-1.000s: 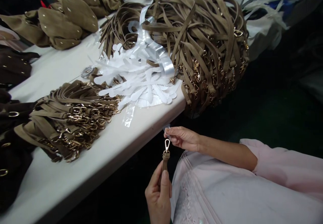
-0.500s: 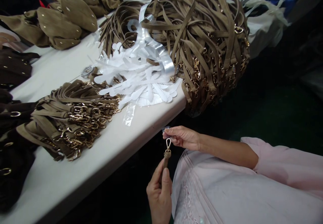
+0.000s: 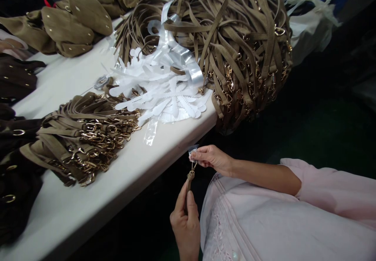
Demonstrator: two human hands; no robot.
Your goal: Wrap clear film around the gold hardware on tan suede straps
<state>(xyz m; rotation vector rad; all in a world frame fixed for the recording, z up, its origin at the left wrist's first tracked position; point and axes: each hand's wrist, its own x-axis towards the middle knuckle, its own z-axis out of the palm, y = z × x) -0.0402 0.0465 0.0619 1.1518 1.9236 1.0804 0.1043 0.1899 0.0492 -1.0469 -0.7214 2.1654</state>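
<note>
My left hand is closed on a brown strap, pinched between thumb and fingers, its end pointing up. A gold snap hook hangs on that end, just under the fingers of my right hand. Those fingers pinch a small crinkled piece of clear plastic, which meets the top of the hook; whether it wraps the metal I cannot tell. Both hands are off the table's edge, over my lap.
On the white table lie a pile of short brown straps with gold hardware, white flower-like cutouts and a shiny clear strip. A large heap of long straps overhangs the edge. Brown bags lie at the back left.
The strap end and snap hook have tilted and moved slightly up and left, up to the plastic. More of the plastic shows above my right fingertips.
</note>
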